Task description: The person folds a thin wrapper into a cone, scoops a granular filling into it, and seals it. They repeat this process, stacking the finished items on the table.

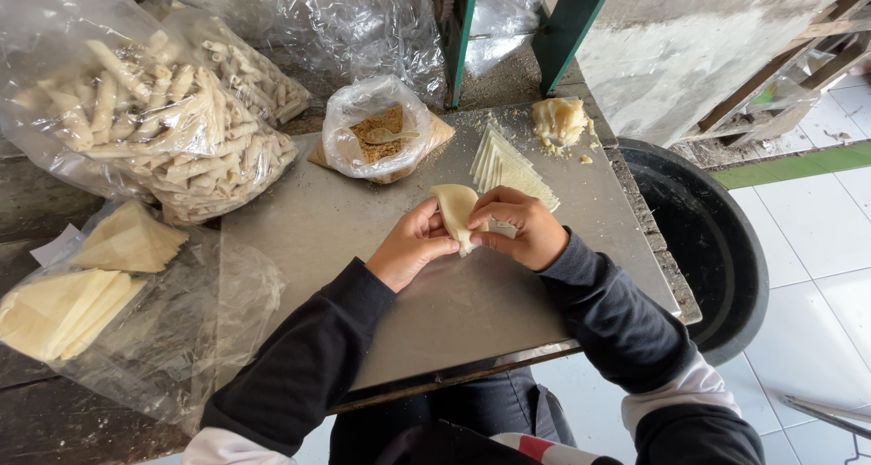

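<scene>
My 2 hands meet over the middle of the grey tabletop (pixel 363 274), with bare surface toward its near edge. My left hand (pixel 410 247) and right hand (pixel 519 227) both pinch a pale, folded pastry sheet (pixel 454 211), each grip closed on it. Just behind lies a stack of triangular sheets (pixel 508 167).

Matt grey metal worktop (pixel 363 274); glossy crinkled clear plastic bags (pixel 136 111); pale, smooth, matt dough sheet (pixel 454 213); rough concrete wall (pixel 689 39).
</scene>
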`<state>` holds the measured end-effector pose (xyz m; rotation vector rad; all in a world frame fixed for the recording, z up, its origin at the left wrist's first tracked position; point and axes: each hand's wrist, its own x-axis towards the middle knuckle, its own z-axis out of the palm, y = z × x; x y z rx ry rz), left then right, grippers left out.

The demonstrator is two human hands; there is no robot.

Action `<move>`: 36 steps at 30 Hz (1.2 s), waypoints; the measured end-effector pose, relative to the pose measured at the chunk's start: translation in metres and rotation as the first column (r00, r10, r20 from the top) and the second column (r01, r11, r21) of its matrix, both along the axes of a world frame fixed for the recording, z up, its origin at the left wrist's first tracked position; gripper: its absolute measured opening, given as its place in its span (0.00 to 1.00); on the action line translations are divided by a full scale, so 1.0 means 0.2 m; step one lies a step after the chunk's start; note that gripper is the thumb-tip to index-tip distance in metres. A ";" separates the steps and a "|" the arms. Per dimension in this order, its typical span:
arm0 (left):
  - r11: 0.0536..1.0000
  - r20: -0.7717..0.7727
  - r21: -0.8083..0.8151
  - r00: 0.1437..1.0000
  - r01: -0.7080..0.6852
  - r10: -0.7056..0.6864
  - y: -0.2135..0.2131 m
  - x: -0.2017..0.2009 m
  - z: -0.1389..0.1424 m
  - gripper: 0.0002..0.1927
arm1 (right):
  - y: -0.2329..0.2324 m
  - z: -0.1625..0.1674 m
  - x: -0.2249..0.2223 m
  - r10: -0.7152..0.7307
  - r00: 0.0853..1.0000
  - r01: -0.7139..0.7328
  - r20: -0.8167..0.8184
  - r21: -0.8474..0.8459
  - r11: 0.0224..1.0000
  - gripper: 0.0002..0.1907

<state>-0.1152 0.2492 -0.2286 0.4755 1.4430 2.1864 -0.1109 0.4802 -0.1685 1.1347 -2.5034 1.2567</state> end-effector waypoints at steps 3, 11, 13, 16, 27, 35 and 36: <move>1.000 -0.012 -0.005 1.000 -0.005 0.005 0.00 0.00 -0.01 0.28 | 0.00 0.00 0.00 0.027 0.999 -0.027 -0.038 -0.009 1.000 0.15; 0.999 0.002 -0.031 1.000 -0.015 0.015 0.01 -0.01 -0.01 0.31 | 0.05 -0.19 -0.10 -0.092 0.978 0.123 0.186 -0.161 0.979 0.06; 1.000 -0.013 -0.020 1.000 -0.002 0.002 0.01 0.00 -0.01 0.32 | 0.12 -0.24 -0.17 -0.173 0.905 0.300 0.389 -0.295 0.907 0.07; 1.000 0.041 0.004 0.999 0.001 -0.001 0.00 0.00 0.00 0.34 | 0.25 -0.26 -0.27 -0.030 0.770 0.525 0.637 -0.607 0.597 0.05; 1.000 0.050 0.005 0.998 -0.023 0.022 0.00 0.01 0.01 0.34 | 0.19 -0.13 -0.11 -0.475 0.852 0.519 -0.221 0.243 0.819 0.11; 1.000 0.035 -0.003 0.999 -0.022 0.022 0.00 0.00 0.01 0.33 | 0.17 -0.11 -0.05 -0.437 0.857 0.512 -0.274 0.348 0.785 0.13; 1.000 0.037 -0.009 0.999 -0.022 0.023 0.00 0.00 0.01 0.33 | 0.17 -0.11 -0.05 -0.426 0.864 0.500 -0.270 0.354 0.790 0.13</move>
